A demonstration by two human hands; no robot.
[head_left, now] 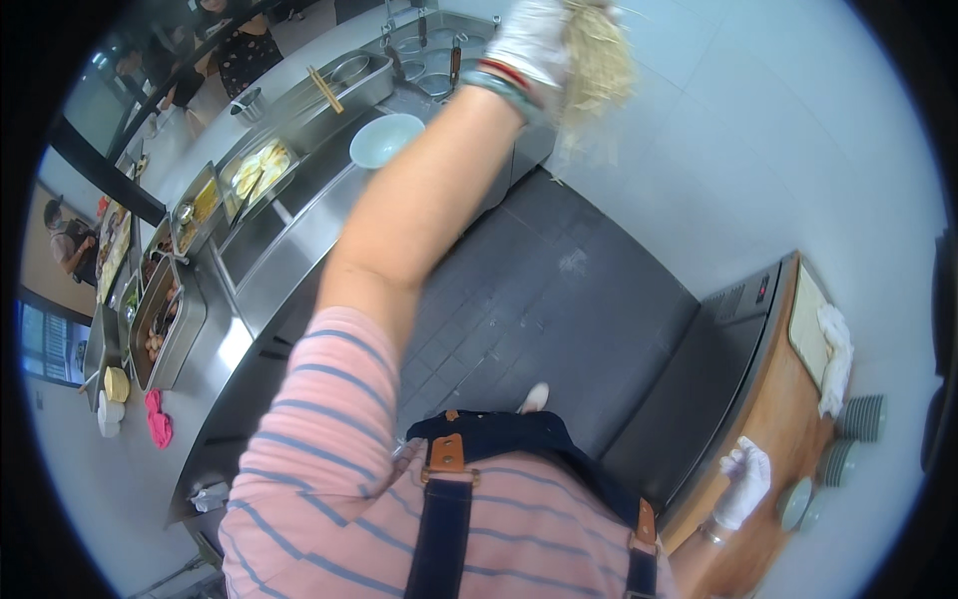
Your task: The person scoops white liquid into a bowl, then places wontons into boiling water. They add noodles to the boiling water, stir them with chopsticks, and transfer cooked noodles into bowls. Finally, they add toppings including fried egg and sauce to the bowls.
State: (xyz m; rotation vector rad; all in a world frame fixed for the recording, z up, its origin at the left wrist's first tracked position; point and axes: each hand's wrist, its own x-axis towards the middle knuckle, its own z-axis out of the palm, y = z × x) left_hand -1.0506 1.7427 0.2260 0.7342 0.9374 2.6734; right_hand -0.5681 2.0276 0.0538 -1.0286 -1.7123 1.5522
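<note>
My left hand point(533, 41), in a thin white glove, reaches far forward at the top of the head view. It grips a bundle of pale, thin noodles point(597, 64) that hangs down, blurred. Beside the forearm, a pale green bowl point(388, 141) rests on the steel counter point(322, 224). Noodle strainer baskets point(435, 84) with dark handles stand in a cooker beyond it. Low on the right, my right hand point(747, 483), also gloved, hovers over or near a wooden worktop point(775, 419); its fingers are loosely curled and apart, with nothing seen in them.
Along the left counter stand steel pans of fried eggs point(260, 171), whole eggs point(156, 344) and other food, with chopsticks point(326, 90) and a pink cloth point(158, 419). Stacked bowls point(861, 418) and a white cloth point(834, 359) lie at right. People stand beyond the counter. A wall rises at right.
</note>
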